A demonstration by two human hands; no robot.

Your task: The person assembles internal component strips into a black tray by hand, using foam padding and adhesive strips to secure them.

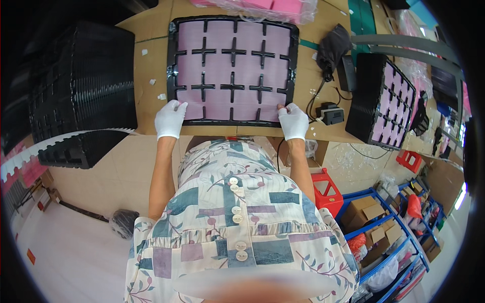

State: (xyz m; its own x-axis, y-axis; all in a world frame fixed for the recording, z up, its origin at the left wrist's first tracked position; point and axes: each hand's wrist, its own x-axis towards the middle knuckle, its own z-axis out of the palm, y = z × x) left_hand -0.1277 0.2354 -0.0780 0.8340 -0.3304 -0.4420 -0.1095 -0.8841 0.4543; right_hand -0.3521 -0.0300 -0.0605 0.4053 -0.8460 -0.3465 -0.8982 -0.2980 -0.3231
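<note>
A black plastic tray [233,122] with cross-shaped ribs lies flat on the cardboard-covered table in front of me. Pale pink sheet material [218,69] shows between its ribs. My left hand [170,120], in a white glove, is closed at the tray's near left corner, thumb and fingers at the rim. At the near right corner my right hand [294,122], gloved with some fingertips bare, is closed in the same way. The undersides of the fingers are hidden, so how firmly they grip cannot be seen.
Tall stacks of black trays [103,81] stand at the left. On the right are another tray stack [371,96], a dark pouch [333,48] and a black adapter [332,115] with cables. Pink pieces in clear plastic [273,7] lie beyond. A red stool [327,191] and blue shelving [399,222] stand lower right.
</note>
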